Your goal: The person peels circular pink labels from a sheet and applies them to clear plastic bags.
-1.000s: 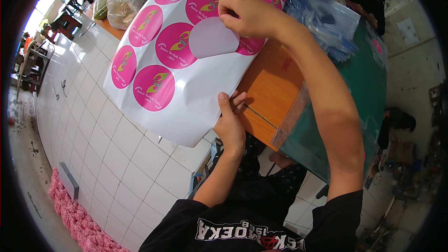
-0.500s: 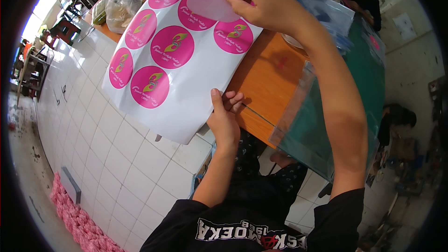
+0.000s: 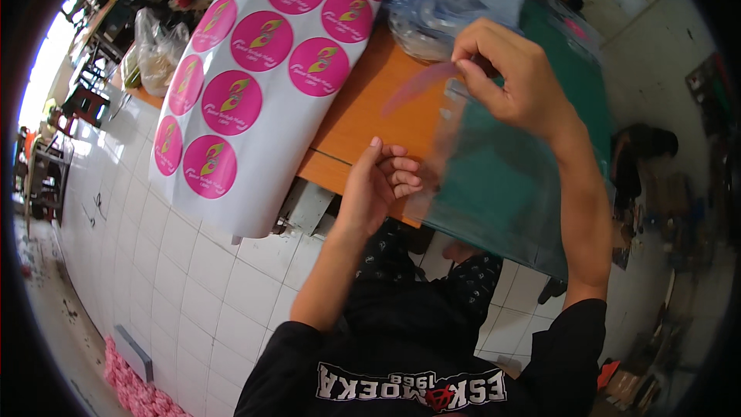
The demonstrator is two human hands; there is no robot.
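Note:
My right hand (image 3: pixel 515 77) pinches a round pink sticker (image 3: pixel 421 83), peeled off and seen edge-on, against the top edge of a clear plastic bag (image 3: pixel 463 162). My left hand (image 3: pixel 376 185) holds the bag's lower left edge with curled fingers, at the front edge of the wooden table (image 3: pixel 363 116). A white sheet of round pink stickers (image 3: pixel 255 77) lies on the table to the left and hangs over its edge. It is free of both hands.
A green cutting mat (image 3: pixel 556 108) covers the table's right part. A pile of clear plastic bags (image 3: pixel 440 8) lies at the back. A knotted plastic bag (image 3: pixel 158 50) sits far left. White floor tiles and a pink mat (image 3: pixel 135 386) are below.
My right hand peeled a sticker off the sheet and carried it right to the clear bag. My left hand let go of the sheet and took the bag's edge.

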